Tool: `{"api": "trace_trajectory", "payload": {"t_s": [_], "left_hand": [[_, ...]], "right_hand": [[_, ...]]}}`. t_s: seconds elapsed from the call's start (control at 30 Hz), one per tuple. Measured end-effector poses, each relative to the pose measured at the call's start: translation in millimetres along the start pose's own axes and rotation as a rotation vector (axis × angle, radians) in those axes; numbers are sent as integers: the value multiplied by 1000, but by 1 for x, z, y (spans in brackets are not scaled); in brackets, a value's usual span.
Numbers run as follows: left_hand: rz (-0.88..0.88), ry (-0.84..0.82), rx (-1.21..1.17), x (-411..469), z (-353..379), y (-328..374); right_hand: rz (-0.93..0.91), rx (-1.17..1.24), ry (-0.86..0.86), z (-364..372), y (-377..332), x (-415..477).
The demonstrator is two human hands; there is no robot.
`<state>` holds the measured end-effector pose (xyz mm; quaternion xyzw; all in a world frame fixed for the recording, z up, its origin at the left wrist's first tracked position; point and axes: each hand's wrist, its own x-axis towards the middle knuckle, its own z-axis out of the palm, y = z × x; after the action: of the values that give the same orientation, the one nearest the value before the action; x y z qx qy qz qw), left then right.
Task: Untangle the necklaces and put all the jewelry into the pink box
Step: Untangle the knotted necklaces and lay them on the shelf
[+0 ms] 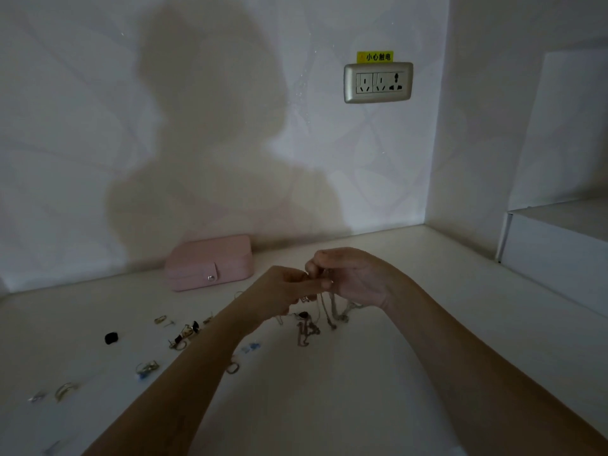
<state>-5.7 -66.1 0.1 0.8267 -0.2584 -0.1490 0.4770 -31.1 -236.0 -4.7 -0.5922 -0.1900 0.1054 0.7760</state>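
Both hands are raised over the white tabletop (362,373). My left hand (279,291) and my right hand (348,278) meet fingertip to fingertip, each pinching the tangled necklaces (332,311). Thin silver chains hang down from the fingers to the table. The pink box (210,263) lies closed with its snap fastened, against the wall behind my left hand. Loose jewelry lies scattered at the left: gold earrings (186,334), a black piece (111,338), rings (65,390) and a hoop (232,368).
A white box (559,251) stands at the right edge of the table. A wall socket (378,82) with a yellow label is on the wall above. The scene is dim, and my shadow falls on the wall.
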Motion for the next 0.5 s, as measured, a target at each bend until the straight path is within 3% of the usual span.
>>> {"api": "trace_trajectory", "payload": {"t_s": [0.13,0.23,0.33,0.5], "left_hand": [[44,101,-73,4,2,-5],[60,96,-360,5,-1,-4],[54,67,-616,7,-7,-3],[-55,-42,-561,6,0,-5]], "right_hand": [[44,4,216,-3,-3,0],[49,-7,340,-10,-6,-2],[111,-311,358,-8,-5,-2],[111,-808,395,5,5,6]]}}
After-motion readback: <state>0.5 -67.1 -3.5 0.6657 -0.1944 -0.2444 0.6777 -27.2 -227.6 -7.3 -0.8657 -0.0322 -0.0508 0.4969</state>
